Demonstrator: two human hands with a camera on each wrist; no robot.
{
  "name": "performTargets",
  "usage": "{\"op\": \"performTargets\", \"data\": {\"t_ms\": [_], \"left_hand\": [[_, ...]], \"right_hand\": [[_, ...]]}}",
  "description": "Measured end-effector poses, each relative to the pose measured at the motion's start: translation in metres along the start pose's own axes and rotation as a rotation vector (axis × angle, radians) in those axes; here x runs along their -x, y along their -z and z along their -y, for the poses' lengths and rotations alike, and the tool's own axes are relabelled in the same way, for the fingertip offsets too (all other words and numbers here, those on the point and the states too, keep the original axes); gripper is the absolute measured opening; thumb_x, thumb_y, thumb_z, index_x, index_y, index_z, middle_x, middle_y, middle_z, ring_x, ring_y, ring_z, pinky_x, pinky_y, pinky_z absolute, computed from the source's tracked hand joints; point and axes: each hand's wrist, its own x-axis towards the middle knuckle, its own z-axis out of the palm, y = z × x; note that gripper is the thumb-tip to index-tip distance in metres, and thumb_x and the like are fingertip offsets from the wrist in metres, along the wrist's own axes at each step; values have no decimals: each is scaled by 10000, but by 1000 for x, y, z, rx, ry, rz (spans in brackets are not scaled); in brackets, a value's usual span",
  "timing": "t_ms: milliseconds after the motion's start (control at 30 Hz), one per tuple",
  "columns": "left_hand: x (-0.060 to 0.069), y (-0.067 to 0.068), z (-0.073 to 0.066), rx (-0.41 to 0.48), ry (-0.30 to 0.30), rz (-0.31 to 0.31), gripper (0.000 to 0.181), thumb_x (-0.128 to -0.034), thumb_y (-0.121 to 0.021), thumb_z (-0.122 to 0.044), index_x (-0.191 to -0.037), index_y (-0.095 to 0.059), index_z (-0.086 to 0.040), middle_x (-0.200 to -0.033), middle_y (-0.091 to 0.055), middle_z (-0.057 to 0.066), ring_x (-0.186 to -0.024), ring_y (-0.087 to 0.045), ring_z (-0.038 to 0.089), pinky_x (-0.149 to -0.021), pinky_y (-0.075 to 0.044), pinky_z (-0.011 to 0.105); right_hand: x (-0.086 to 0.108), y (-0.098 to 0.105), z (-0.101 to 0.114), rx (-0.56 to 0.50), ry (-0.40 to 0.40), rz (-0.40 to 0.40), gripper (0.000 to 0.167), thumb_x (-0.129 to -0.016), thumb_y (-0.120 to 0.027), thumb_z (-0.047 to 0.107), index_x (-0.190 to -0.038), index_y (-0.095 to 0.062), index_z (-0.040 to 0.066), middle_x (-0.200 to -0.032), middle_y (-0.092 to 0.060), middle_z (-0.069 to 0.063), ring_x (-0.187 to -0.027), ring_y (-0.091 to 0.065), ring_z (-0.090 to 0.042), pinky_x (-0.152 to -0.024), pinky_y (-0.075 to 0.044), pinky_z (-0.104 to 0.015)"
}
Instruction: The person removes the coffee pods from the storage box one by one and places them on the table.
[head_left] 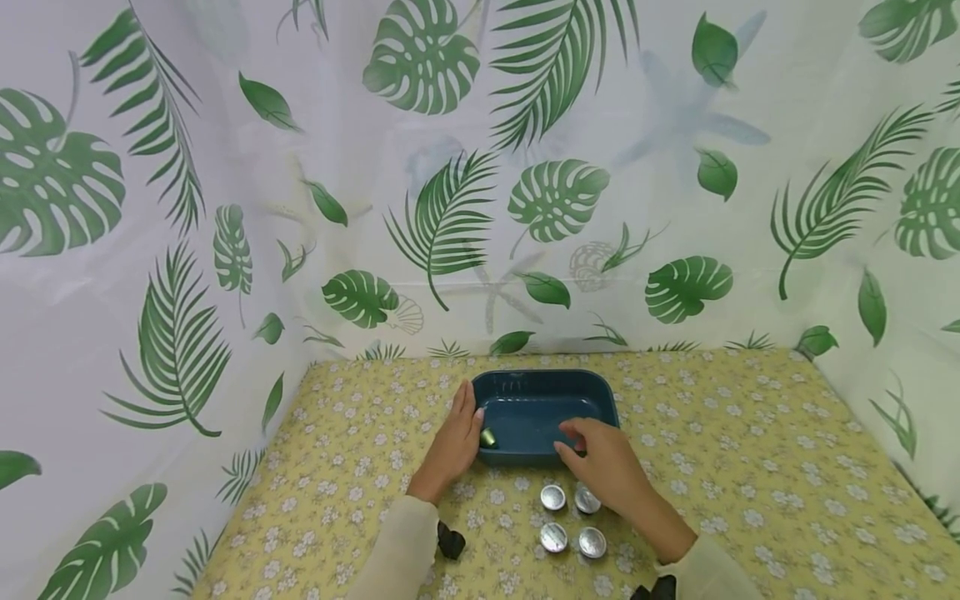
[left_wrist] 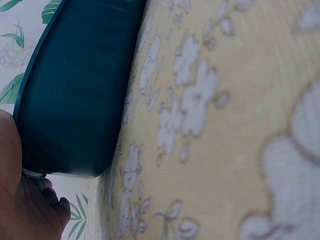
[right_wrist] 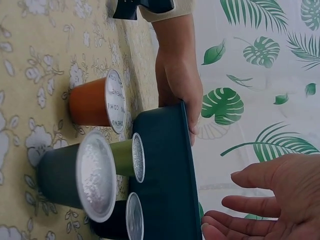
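Observation:
A dark teal rectangular dish (head_left: 547, 460) sits on the table. My left hand (head_left: 454, 442) grips its left end, thumb at the rim; the left wrist view shows the fingers (left_wrist: 48, 196) curled at the dish's end. Inside the dish, by the left front corner, lies a small green capsule (head_left: 488, 437). My right hand (head_left: 611, 462) hovers over the dish's right front part, thumb and fingers apart, holding nothing. Several foil-lidded coffee capsules stand in front of the dish, among them an orange one (right_wrist: 90, 103), a grey-green one (right_wrist: 60, 175) and an olive green one (right_wrist: 122, 156).
A yellow floral cloth (head_left: 750, 467) covers the table. Behind and beside it hangs a white sheet (head_left: 480, 333) printed with green leaves. The standing capsules lie between the dish and the forearms, with the right hand partly over the back right one.

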Motion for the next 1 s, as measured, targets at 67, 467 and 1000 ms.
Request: {"op": "performTargets", "data": {"t_ms": [67, 467, 1000], "left_hand": [[0, 1, 0, -3, 2, 2, 605, -1141, -266, -350, -1634, 15, -141, -1692, 107, -1, -1547, -113, 251, -1203, -245, 510], [0, 2, -1, -3, 6, 7, 609, -1140, -270, -349, -1633, 24, -143, -1691, 105, 6, -1550, -98, 253, -1206, -237, 512], [0, 0, 1, -5, 31, 6, 618, -1138, -274, -363, -1634, 28, -153, -1693, 106, -5, -1548, -116, 264, -1199, -249, 518]], "right_hand": [[-3, -3, 1, 3, 11, 2, 298, -946, -746, 188, -1201, -717, 36, -1093, -722, -116, -861, -652, -194, -722, -548, -375], [-25, -18, 3, -10, 12, 50, 246, -949, -743, 182, -1156, -734, 50, -1042, -722, -86, -827, -625, -133, -713, -533, -352], [-52, -35, 12, -24, 21, 138, 282, -956, -733, 211, -1150, -736, 6, -989, -722, -72, -874, -668, -197, -759, -561, -405]]}}
